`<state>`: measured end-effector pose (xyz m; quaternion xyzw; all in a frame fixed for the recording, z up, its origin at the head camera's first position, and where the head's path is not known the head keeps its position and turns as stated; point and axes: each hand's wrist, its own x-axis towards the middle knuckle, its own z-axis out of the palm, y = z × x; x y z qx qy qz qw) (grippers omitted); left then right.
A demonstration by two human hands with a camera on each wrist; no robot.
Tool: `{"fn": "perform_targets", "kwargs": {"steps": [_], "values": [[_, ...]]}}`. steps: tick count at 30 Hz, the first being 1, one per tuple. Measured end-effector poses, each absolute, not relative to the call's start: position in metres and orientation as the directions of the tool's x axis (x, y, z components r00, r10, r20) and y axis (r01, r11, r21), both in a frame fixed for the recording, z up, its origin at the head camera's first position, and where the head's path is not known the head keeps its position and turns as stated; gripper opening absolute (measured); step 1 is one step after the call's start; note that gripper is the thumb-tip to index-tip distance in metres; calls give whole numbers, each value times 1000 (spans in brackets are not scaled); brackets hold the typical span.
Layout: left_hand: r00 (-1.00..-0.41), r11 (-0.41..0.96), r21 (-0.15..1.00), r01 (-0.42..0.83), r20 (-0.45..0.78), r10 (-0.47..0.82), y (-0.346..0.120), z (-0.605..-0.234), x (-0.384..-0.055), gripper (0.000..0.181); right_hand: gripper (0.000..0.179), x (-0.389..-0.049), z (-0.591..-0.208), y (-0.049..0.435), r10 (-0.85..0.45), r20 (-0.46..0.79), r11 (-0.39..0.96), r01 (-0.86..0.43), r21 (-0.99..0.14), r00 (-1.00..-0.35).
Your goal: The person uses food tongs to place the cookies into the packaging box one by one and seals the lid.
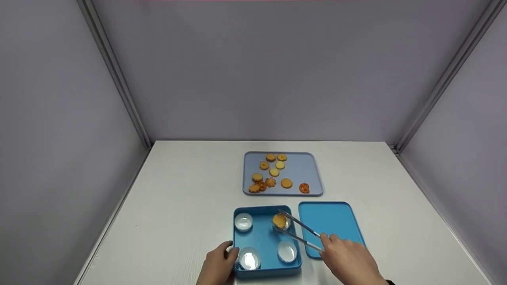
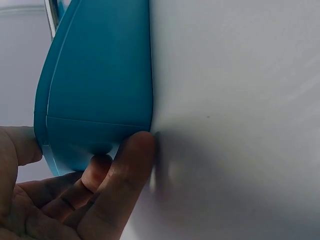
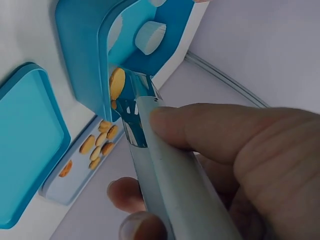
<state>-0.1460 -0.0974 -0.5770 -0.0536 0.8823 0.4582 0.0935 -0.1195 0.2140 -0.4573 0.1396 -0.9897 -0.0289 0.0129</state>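
My right hand (image 1: 348, 257) holds a pair of metal tongs (image 3: 175, 175), thumb on one arm and fingers on the other. The tong tips reach into the back right corner of a blue box (image 1: 263, 237), spread to either side of a round yellow cookie (image 1: 279, 221). That cookie sits at a white paper cup (image 1: 288, 225), partly covering it. With my left hand (image 1: 218, 263) I grip the box's front left side, thumb at the rim and fingers against the outer wall (image 2: 100, 75). Other paper cups (image 1: 243, 222) stand in the remaining corners.
Behind the box lies a grey-blue tray (image 1: 309, 166) bearing several cookies (image 1: 286, 183) and a pretzel (image 1: 304, 188). A flat blue lid (image 1: 328, 217) lies right of the box, partly under my right hand and the tongs. Grey panels enclose the white table (image 1: 190, 190).
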Motion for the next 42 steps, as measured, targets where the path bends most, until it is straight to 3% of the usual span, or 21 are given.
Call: {"fn": "perform_targets", "kwargs": {"steps": [24, 29, 33, 36, 42], "values": [[-982, 581, 798, -157, -191, -3, -98, -577, -145, 46, 46, -121, -456, 215, -246, 26, 969, -245, 24, -969], [-979, 579, 797, -170, -204, -6, -98, -577, -146, 45, 46, -125, -452, 224, -217, 139, 970, -229, -78, -966], [-976, 579, 795, -183, -217, -11, -99, -577, -147, 44, 43, -140, -453, 235, -202, 298, 946, -265, -187, -933], [-974, 574, 795, -194, -227, -14, -99, -577, -148, 44, 41, -159, -458, 242, -181, 334, 933, -269, -240, -925], [-972, 566, 801, -195, -233, -5, -98, -578, -148, 45, 28, -196, -473, 251, -145, 216, 940, -202, -276, -966]]}}
